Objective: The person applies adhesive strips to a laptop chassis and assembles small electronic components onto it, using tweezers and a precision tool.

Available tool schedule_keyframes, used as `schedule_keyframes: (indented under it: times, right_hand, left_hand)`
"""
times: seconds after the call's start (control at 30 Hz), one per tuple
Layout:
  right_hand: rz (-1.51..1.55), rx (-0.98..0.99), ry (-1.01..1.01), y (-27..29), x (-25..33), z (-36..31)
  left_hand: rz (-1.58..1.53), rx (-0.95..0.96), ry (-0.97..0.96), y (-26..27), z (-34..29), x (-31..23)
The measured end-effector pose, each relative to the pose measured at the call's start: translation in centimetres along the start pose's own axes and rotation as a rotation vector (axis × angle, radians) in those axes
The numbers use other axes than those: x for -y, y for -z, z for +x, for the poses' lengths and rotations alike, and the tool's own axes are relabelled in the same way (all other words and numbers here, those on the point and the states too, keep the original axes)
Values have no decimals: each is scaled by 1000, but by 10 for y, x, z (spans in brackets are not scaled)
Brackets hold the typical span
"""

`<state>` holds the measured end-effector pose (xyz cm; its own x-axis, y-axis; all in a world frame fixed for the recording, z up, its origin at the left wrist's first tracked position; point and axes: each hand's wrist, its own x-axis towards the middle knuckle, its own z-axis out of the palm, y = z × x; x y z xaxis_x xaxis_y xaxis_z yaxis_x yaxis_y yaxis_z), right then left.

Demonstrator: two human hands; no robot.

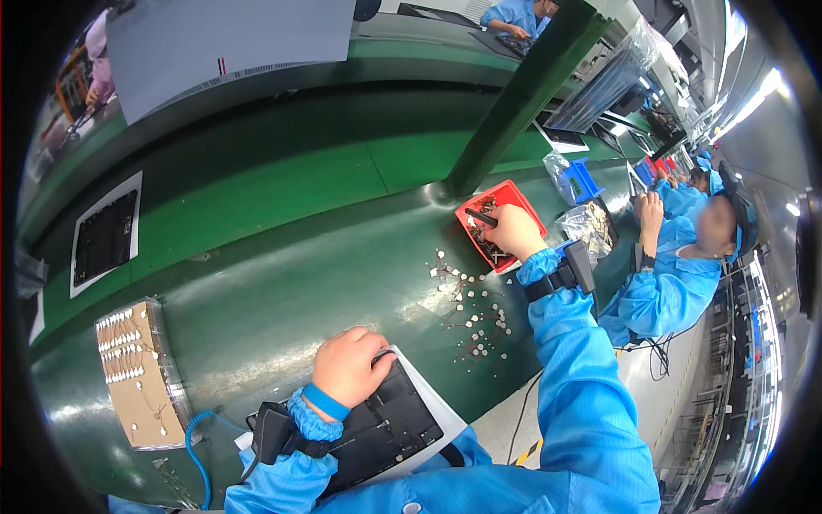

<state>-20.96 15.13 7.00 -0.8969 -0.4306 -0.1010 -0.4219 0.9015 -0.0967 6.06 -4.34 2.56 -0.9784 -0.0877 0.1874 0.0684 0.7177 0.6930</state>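
My right hand (514, 233) is closed round a black pen-shaped tool (481, 218) over a red bin (533, 206). Small dark parts (485, 242) lie in that bin, and the tool's tip is close above them. Near the table's front edge, my left hand (347, 368) curls over the upper edge of a black laptop-like casing (390, 424), its thumb bent against that edge. A white sheet (432, 398) sticks out from under the casing. Small white round pieces with thin wires (471, 313) are scattered on the green table between my hands.
At the left, a cardboard piece (145, 403) carries rows of white wired pieces. Another black casing (104, 237) lies farther back. A green post (522, 107) rises behind the red bin. Right of it are a blue bin (585, 182), plastic bags (586, 224) and a co-worker (676, 265) in blue.
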Motion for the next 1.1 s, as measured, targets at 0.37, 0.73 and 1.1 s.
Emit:
schedule_keyframes:
  times: [0.37, 0.73, 1.1]
  right_hand:
    - [448, -252, 56, 16, -23, -18]
    - [1489, 368, 154, 10, 100, -176]
    - [1597, 305, 123, -25, 132, -222]
  left_hand:
    - [17, 10, -9, -2, -1, 1]
    - [-724, -184, -74, 17, -13, -39]
    - [-336, -303, -246, 33, -56, -43]
